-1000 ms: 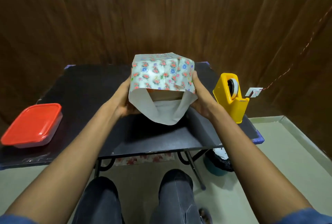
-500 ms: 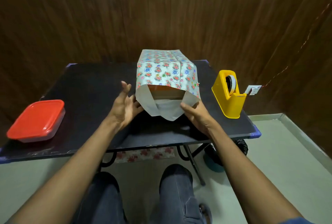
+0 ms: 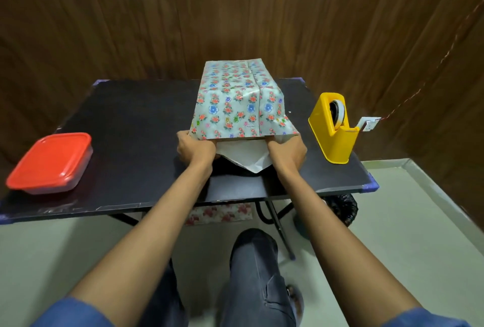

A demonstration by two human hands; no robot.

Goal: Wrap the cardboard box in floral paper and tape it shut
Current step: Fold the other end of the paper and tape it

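The box, covered in floral paper (image 3: 237, 101), lies on the black table (image 3: 131, 127) with a seam running along its top. Its near end is open, and a white pointed flap (image 3: 247, 159) of the paper's underside lies flat toward me. My left hand (image 3: 195, 151) grips the paper at the near left corner. At the near right corner my right hand (image 3: 286, 149) grips the paper the same way. The cardboard itself is hidden under the paper.
A yellow tape dispenser (image 3: 334, 127) stands at the table's right edge, its tape end hanging off the cutter. A red-lidded plastic container (image 3: 49, 162) sits at the near left. A floral scrap (image 3: 220, 215) lies on the floor under the table. My knees are below.
The box has been laid down flat from a raised, tilted hold. Both hands moved from its sides to the near corners and closed on the paper there.
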